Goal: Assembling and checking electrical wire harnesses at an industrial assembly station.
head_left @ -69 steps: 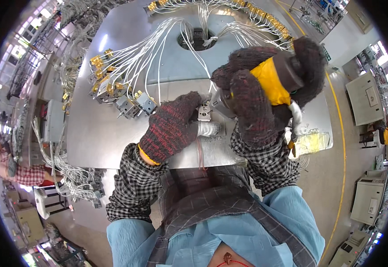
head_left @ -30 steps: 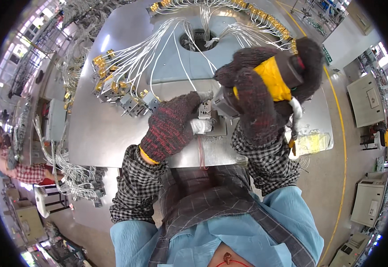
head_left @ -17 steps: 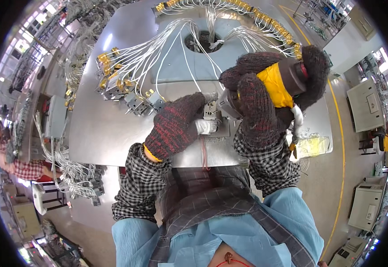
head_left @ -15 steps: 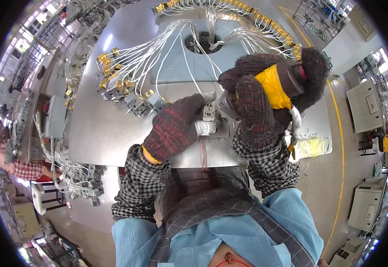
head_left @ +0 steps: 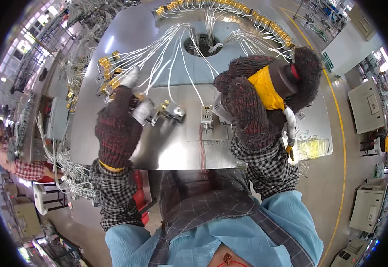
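My left hand [head_left: 121, 120], in a dark knitted glove with white fingertips, reaches into a cluster of metal blocks with brass parts [head_left: 108, 69] at the left. Its finger and thumb are apart around some of these pieces, partly hiding them. Just right of it lies another wired metal block [head_left: 175, 111], slightly blurred. My right hand [head_left: 251, 111], gloved alike, grips a dark power tool [head_left: 287, 80] bound with yellow tape and partly under knitted cloth. The tool's front end is beside a small metal block [head_left: 207, 115] standing on a flat plate [head_left: 195, 131].
White wires [head_left: 171, 33] fan from a round hole [head_left: 203, 44] in the blue-grey panel to the blocks and to brass pieces [head_left: 274, 29] along the far edge. Reddish thin wires [head_left: 201, 149] run over the near table edge. A person [head_left: 24, 169] is at the far left.
My left hand has left the small block on the plate and moved left to the cluster. Two wired blocks there have shifted right and nearer. My right hand with the tool moved slightly left.
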`<state>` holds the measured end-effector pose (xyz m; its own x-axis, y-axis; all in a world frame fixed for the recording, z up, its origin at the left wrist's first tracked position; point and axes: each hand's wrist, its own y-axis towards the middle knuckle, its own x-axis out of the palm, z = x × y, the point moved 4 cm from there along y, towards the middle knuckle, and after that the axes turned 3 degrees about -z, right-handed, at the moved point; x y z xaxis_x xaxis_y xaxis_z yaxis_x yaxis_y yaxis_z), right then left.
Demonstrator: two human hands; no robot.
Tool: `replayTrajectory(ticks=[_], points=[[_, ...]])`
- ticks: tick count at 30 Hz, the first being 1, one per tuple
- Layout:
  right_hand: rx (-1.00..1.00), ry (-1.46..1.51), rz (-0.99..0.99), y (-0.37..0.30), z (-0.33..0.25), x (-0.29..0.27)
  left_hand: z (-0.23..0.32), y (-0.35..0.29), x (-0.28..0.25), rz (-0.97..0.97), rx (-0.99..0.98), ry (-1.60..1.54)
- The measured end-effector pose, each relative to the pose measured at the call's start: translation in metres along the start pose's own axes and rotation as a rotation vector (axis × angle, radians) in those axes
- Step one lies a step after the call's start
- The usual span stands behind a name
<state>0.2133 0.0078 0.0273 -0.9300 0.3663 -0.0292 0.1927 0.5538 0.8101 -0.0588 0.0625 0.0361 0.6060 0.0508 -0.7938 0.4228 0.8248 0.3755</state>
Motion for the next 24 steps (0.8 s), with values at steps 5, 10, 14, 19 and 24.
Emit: replayTrajectory(ticks=[5,10,14,19,24], points=[[-0.002,0.013,0.038,0.004,-0.013,0.001,0.025,0.0,0.023,-0.254,-0.136,-0.787],[0.001,0.043,0.17,0.006,-0.031,-0.004,0.028,-0.001,0.043,-0.19,0.322,-0.396],[-0.149,-0.001,0.113,0.013,-0.026,0.003,0.018,-0.007,0.055,-0.241,0.15,-0.377],[0.015,0.056,0.128,0.024,-0.03,-0.007,0.053,0.0,0.061,-0.186,0.141,-0.46],[0.026,0.146,0.386,0.025,-0.041,-0.036,0.079,0.009,0.08,-0.198,0.242,-0.54]])
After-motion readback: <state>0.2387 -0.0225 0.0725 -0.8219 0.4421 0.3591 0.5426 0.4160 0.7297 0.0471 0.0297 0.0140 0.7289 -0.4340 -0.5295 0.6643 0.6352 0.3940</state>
